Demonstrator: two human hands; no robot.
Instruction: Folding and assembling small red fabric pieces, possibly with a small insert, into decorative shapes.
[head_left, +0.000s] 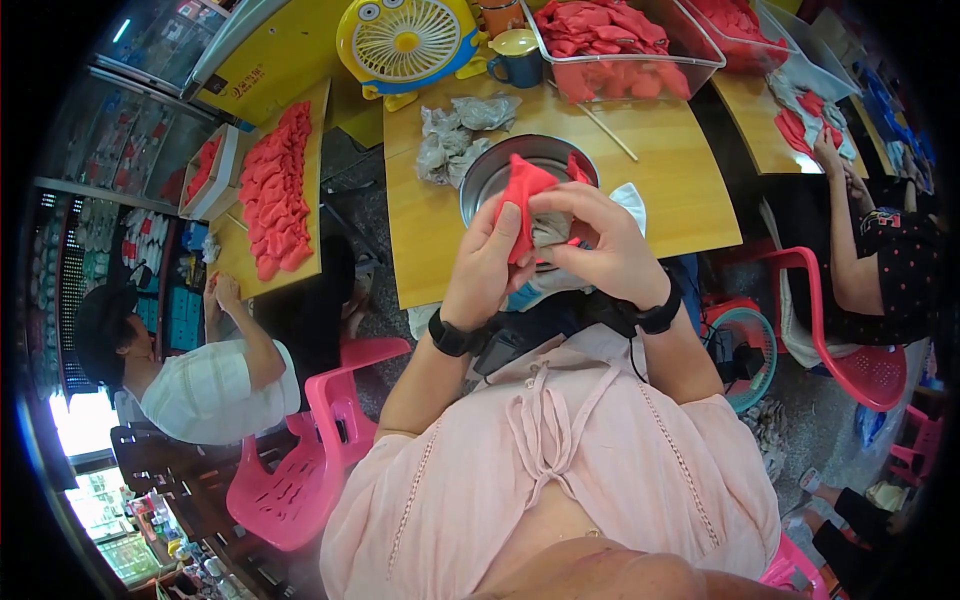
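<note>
In the head view, both hands meet just above the near edge of the wooden tabletop (560,150), in front of a round metal bowl (500,170). The left hand (487,262) curls its fingers closed around a red cloth piece (522,190), thumb pressed on its face. The right hand (600,240) pinches the same piece from the other side, together with a wad of grey-white stuffing (550,230) caught between the two palms. More crumpled grey material (455,135) lies beside the bowl, and a clear bin of red pieces (620,50) stands further back.
</note>
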